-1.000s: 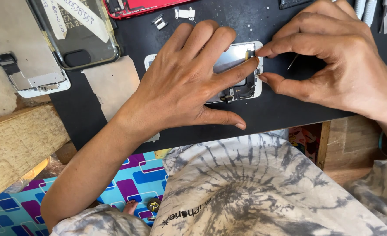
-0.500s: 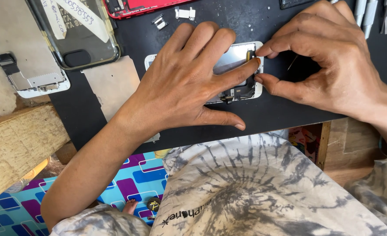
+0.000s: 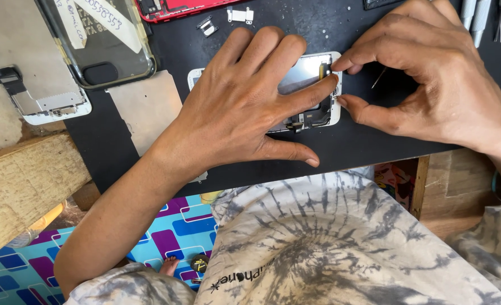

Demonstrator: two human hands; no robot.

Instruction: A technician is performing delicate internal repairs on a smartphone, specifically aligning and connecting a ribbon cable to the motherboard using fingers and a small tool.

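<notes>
A white phone screen assembly [image 3: 309,85] lies face down on a black work mat [image 3: 352,149]. My left hand [image 3: 244,104] lies flat over it with fingers spread, pressing it down, the index fingertip at its right edge. My right hand [image 3: 431,73] is at that same edge, thumb and forefinger pinched together on a small part there. A thin metal tool tip [image 3: 378,78] shows under the right palm. Most of the assembly is hidden by my left hand.
A clear phone case [image 3: 100,39] and a white screen panel [image 3: 33,68] lie at the upper left, a red phone [image 3: 171,8] and small metal brackets [image 3: 239,15] along the top. Metal tools [image 3: 476,17] stand top right. A wooden bench edge [image 3: 24,186] is at left.
My right hand's thumb and forefinger have closed in slightly on the assembly's right edge. My left hand stays pressed in place.
</notes>
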